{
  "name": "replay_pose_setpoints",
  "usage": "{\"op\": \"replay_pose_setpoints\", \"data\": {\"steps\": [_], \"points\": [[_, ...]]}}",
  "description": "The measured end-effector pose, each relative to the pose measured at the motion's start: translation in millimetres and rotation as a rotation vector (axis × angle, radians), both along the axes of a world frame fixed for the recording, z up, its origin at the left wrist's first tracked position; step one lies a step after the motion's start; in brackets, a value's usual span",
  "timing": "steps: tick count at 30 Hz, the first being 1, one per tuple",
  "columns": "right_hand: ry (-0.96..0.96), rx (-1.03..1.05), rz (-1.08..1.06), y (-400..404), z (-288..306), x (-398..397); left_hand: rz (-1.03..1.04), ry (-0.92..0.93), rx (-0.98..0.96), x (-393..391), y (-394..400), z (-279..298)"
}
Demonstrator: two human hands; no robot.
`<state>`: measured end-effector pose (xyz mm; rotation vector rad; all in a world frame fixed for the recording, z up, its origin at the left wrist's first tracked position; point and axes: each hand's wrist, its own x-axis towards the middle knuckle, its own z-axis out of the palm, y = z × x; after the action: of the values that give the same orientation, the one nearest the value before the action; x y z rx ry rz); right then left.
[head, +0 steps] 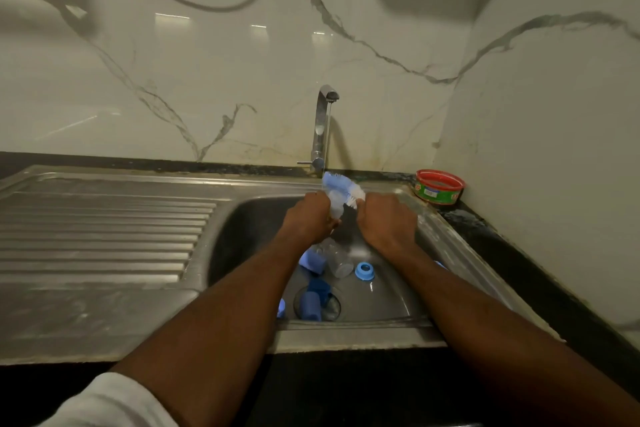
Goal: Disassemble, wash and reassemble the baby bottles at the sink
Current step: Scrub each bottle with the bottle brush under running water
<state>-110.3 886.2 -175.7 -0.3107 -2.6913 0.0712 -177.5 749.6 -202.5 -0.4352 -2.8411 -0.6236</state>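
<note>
Centre frame, the left hand (pixel 308 215) is gripping a light, slippery teat (pixel 335 206) by its rim; the right hand (pixel 384 218) is clutching the brush (pixel 341 187).

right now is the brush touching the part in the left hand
Touching. The head view shows the brush bristles pressed against the clear part gripped by the left hand.

A dark worktop (pixel 512 246) is carrying a steel sink (pixel 104 218) with a ribbed drainer; a red-rimmed round tub (pixel 439 188), possibly dish paste, is sitting in its back corner.
</note>
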Motion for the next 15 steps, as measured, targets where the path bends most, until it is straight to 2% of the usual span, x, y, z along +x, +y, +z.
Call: {"op": "replay_pose_setpoints", "data": {"steps": [4, 11, 15], "points": [[-0.013, 0.068, -0.05, -11, -14, 9, 0.026, -0.101, -0.06, 0, -2, 2], [-0.082, 0.138, 0.046, 8, -38, 23, -0.031, -0.073, -0.097, -2, -17, -12], [-0.145, 0.122, 0.013, 26, -39, 24, -0.055, -0.047, -0.039, -1, -8, -15]]}}
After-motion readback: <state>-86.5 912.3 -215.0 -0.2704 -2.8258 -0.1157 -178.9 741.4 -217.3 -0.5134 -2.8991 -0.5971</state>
